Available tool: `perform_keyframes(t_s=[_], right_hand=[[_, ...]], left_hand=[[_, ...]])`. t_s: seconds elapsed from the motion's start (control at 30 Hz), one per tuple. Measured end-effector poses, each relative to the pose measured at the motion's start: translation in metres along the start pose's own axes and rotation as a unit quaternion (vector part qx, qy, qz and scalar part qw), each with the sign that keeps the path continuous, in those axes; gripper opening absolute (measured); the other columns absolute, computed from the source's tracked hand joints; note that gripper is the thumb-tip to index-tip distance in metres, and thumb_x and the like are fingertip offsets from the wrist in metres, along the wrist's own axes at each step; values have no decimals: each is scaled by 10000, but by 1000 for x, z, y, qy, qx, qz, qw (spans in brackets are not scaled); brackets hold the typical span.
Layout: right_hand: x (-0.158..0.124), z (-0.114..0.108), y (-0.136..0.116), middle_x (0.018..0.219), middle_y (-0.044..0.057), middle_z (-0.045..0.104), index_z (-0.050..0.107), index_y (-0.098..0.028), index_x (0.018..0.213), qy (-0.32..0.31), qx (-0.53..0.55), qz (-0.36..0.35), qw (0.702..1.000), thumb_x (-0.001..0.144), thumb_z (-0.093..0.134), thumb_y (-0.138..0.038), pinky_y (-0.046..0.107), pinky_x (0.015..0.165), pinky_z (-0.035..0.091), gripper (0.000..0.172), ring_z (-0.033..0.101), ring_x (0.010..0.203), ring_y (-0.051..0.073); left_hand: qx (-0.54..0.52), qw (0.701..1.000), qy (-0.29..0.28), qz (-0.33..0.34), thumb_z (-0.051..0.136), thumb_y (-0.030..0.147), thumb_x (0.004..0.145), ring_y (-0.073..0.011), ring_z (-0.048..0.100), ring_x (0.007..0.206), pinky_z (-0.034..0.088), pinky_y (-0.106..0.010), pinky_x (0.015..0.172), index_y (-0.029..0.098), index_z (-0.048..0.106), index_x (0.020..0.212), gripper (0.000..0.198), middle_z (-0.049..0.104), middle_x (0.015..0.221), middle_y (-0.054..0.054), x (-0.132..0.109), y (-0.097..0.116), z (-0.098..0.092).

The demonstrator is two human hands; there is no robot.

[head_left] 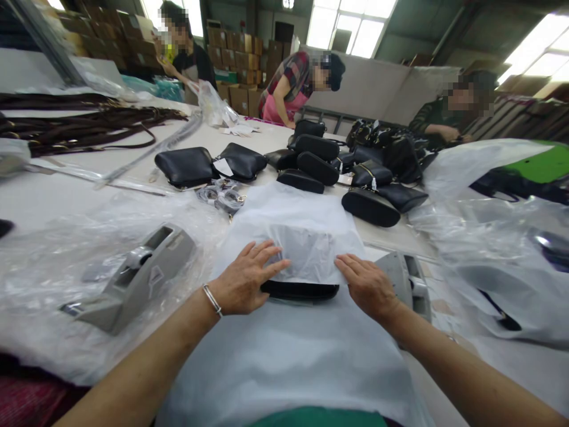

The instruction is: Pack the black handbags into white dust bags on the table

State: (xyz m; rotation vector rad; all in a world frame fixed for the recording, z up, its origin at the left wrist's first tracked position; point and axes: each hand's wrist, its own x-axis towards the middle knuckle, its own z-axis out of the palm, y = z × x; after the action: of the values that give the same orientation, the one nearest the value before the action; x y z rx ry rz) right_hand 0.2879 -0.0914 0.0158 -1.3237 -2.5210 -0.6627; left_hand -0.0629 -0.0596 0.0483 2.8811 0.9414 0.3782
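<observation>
A black bag (302,290) lies in front of me on white wrapping paper (293,362). A folded flap of paper (306,255) covers most of it; only its dark near edge shows. My left hand (249,279), with a silver bangle at the wrist, lies flat on the bag's left end and the paper, fingers spread. My right hand (367,284) rests with stretched fingers on the right edge of the flap, its thumb hidden. Neither hand visibly grips anything.
Grey tape dispensers stand left (142,279) and right (406,279). Several black bags (315,169), wrapped straps (222,196) and brown straps (80,124) lie beyond. Clear plastic (498,249) is heaped at right. Co-workers (293,89) are across the table.
</observation>
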Motion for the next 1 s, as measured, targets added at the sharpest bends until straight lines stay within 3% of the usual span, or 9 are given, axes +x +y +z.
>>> perform_keyframes(t_s=[0.1,0.2,0.27,0.33,0.43,0.63,0.83,1.0], right_hand=[[-3,-4,0,1252,128,726,697,-114,1219,15,1,-4,1000,846,441,37,358,928,492,477,662,1164,252],[-6,-9,-1,1240,126,731,698,-111,1211,17,1,-5,1000,865,436,35,346,905,504,458,679,1135,244],[-8,-13,-2,1247,120,730,696,-118,1218,13,0,-11,1000,888,437,25,340,888,509,443,687,1119,239],[-11,-15,-5,1258,116,727,697,-133,1226,8,2,-19,1000,909,443,9,337,886,511,430,689,1115,233],[-15,-15,-6,1262,124,724,706,-142,1218,5,1,-21,1000,924,457,-12,348,895,513,406,690,1118,239],[-18,-11,-6,1264,111,726,707,-150,1211,2,0,-11,1000,906,460,12,365,882,529,424,692,1126,250],[-25,-13,-3,1238,116,737,703,-141,1216,-5,-6,-9,1000,871,434,51,329,846,534,478,700,1091,223],[-34,-8,-4,1246,123,732,716,-143,1203,-34,-5,-12,999,853,448,42,346,843,524,478,701,1088,236]], left_hand=[[28,999,-26,-21,741,243,744,-381,253,1518,247,-627,1197,282,395,1542,871,338,1630,-132,-13,-18,-2],[73,997,3,-17,648,122,818,-354,373,1466,327,-607,1158,260,477,1486,704,434,1577,-140,-23,-32,8],[101,994,43,-3,544,41,883,-297,587,1262,447,-538,1065,216,586,1373,522,617,1387,-143,-29,-40,17],[114,990,79,21,501,26,925,-231,685,958,537,-438,905,175,670,1215,367,726,1097,-111,-35,-45,22],[114,985,122,40,534,61,945,-205,653,803,551,-366,774,148,695,1063,218,700,892,-74,-43,-43,20],[108,978,172,41,518,93,979,-188,623,830,542,-306,717,131,656,1087,180,662,945,-84,-57,-24,9],[99,984,143,29,520,104,976,-180,600,790,524,-308,681,165,652,1113,200,654,940,-62,-64,-16,18],[52,997,53,19,506,49,896,-178,594,775,512,-309,694,201,683,1013,262,628,865,-44,-52,-11,11]])
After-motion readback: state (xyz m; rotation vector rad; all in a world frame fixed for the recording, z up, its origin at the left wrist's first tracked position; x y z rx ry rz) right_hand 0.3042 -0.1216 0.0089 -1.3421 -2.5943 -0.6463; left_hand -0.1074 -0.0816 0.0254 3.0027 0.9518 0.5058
